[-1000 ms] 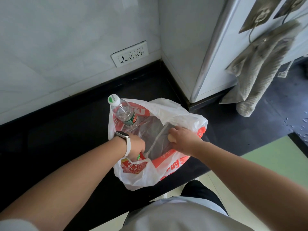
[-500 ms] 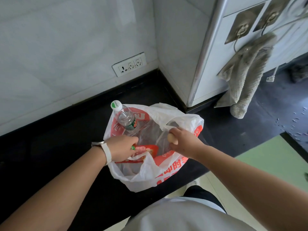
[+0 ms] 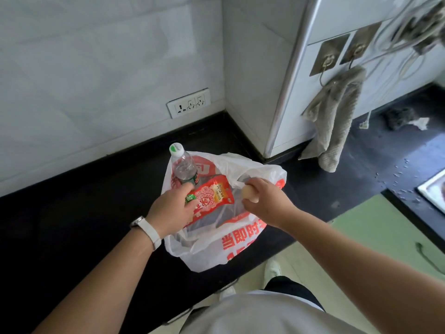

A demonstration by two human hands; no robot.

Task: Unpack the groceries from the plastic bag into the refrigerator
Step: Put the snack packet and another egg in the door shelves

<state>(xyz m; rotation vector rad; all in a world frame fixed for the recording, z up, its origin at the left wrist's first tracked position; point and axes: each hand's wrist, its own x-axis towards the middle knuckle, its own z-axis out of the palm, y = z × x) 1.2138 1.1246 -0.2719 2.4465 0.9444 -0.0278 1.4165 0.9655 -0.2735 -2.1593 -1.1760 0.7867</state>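
Note:
A white plastic bag [image 3: 216, 249] with red print stands open on the black counter [image 3: 84, 213]. My left hand [image 3: 172, 210], with a white watch on the wrist, grips a red food packet [image 3: 214, 196] and holds it just above the bag's mouth. My right hand [image 3: 262, 201] holds a pale egg [image 3: 249, 193] over the bag's right rim. A clear water bottle [image 3: 184, 168] with a white and green cap stands upright in the bag's far left corner.
A white wall with a socket strip [image 3: 189, 103] backs the counter. A white appliance side [image 3: 337, 68] with two hooks and a hanging grey towel [image 3: 334, 121] stands at the right. A sink corner [image 3: 433, 189] shows at the far right edge.
My left hand has risen out of the bag with the red packet, which now shows fully. My right hand, with the egg, stays at the bag's right rim.

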